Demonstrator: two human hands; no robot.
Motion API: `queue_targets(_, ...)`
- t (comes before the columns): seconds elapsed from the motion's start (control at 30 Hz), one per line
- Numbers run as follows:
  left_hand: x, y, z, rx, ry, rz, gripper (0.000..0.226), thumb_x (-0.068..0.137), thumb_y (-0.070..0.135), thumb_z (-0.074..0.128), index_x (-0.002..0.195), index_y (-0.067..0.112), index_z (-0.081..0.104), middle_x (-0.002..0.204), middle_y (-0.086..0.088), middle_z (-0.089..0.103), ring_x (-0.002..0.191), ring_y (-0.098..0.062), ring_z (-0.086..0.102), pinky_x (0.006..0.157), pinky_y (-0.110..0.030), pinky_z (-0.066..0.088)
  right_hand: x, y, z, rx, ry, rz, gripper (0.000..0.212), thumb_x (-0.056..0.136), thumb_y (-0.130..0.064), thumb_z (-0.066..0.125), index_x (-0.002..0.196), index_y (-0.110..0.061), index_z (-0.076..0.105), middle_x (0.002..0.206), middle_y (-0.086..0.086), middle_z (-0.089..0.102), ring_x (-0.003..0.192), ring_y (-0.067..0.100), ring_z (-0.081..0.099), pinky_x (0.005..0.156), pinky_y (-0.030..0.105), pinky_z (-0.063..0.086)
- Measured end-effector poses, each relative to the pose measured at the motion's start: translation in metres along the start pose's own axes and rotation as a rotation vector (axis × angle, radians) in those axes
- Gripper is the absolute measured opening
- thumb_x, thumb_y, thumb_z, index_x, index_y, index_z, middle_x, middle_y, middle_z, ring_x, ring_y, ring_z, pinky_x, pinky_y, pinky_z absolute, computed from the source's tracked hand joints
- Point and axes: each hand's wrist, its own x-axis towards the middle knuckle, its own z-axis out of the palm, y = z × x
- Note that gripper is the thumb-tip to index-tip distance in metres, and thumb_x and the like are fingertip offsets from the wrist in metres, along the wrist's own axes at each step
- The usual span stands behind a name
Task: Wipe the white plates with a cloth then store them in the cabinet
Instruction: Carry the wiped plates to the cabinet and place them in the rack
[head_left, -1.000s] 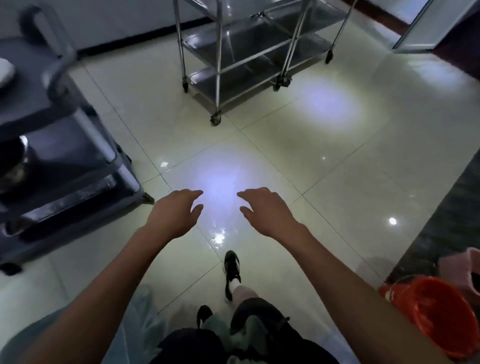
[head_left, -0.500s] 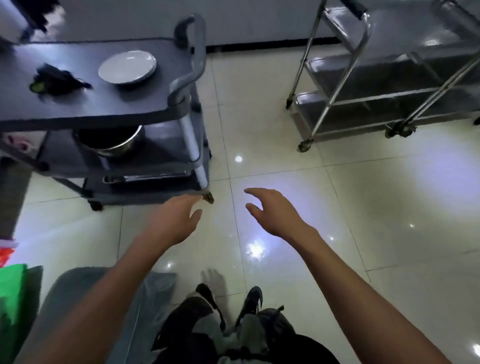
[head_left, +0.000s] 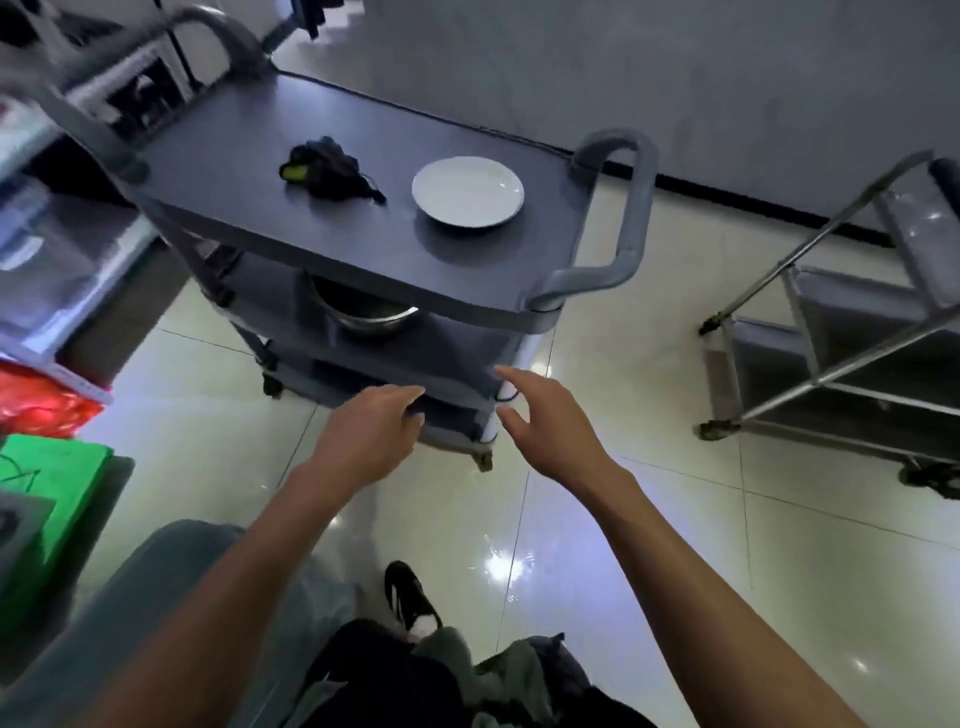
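The cart has come nearer; both hands reach, holding nothing.

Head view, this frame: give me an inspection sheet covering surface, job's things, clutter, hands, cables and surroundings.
Surface: grey cart, top shelf dark and flat.
Job's things: one white plate on the top shelf; dark cloth lying apart from it.
Clutter: metal bowl on the cart's middle shelf.
Hands: left hand and right hand held out before the cart, fingers relaxed, holding nothing.
Cables: nothing seen.
Surroundings: glossy tiled floor; steel trolley at right; green bag and red bag at left.
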Motion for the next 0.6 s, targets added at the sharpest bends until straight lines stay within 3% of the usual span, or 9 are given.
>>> queue_targets(0.27, 0.088, -0.015, -0.037, -0.045, 0.057, 0.047, 0.046, 0.1, 0.039, 0.052, 0.144, 0.028, 0.049, 0.143, 0.005, 0.056, 0.13, -0.018, 0.051, 0.103, -0.04, 0.043, 0.089, -0.02, -0.012, 0.087, 0.006, 0.017, 0.052, 0.099, -0.031, 0.058, 0.149, -0.028, 0.043, 0.152, -0.004, 0.047, 0.138, 0.018, 0.044, 0.11, 0.029, 0.033)
queue_targets(0.4, 0.135, -0.014, -0.041, -0.079, 0.079, 0.061, 0.044, 0.1, 0.037, 0.053, 0.143, 0.028, 0.05, 0.142, 0.005, 0.056, 0.13, -0.019, 0.051, 0.104, -0.041, 0.044, 0.134, -0.01, -0.016, 0.172, 0.001, 0.06, 0.054, 0.098, -0.033, 0.059, 0.149, -0.028, 0.043, 0.15, -0.004, 0.049, 0.129, 0.02, 0.052, 0.112, 0.038, 0.041)
queue_targets(0.6, 0.218, -0.012, -0.056, -0.013, 0.074, 0.067, 0.047, 0.1, 0.031, 0.055, 0.146, 0.028, 0.047, 0.149, 0.003, 0.049, 0.135, -0.021, 0.045, 0.108, -0.044, 0.041, 0.231, 0.013, -0.025, 0.293, 0.033, 0.134, 0.056, 0.098, -0.032, 0.06, 0.151, -0.026, 0.041, 0.149, 0.003, 0.049, 0.136, 0.02, 0.046, 0.112, 0.04, 0.041)
